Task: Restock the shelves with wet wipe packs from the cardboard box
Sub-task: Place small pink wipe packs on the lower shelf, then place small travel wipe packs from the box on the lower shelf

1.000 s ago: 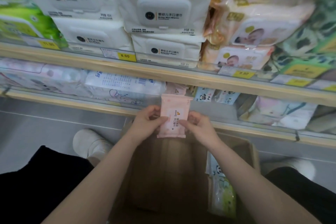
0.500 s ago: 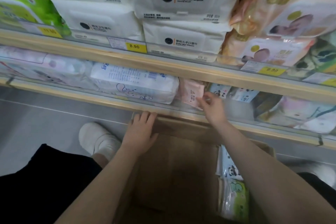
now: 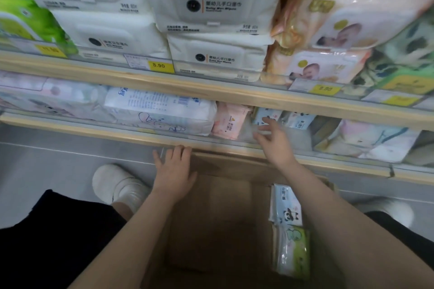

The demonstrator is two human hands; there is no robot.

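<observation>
Below the head camera, a cardboard box point(image 3: 218, 223) sits open on a grey tiled floor point(image 3: 47, 159), pushed up against a shop shelf unit with pale wooden edges. Inside the box, along its right wall, stand a panda-printed pack point(image 3: 285, 206) and a green pack point(image 3: 293, 251); the rest of the box floor is bare brown card.

On the lower shelf point(image 3: 94, 130), a small pink wet wipe pack point(image 3: 230, 122) stands upright between a large white pack with blue print point(image 3: 159, 112) and a row of small panda packs point(image 3: 267, 116). The right hand point(image 3: 273, 142) hovers just right of the pink pack, fingers spread and holding nothing, blurred at the tips. The left hand point(image 3: 173, 169) lies flat and empty on the box's far left rim, fingers reaching the shelf edge.

The upper shelf point(image 3: 211, 89) carries stacked white lidded packs point(image 3: 211, 4), green ones at far left, and peach packs with baby pictures point(image 3: 328, 30) at right. Yellow price tags point(image 3: 159, 65) line its clear front strip. White shoes point(image 3: 117, 185) and black clothing flank the box.
</observation>
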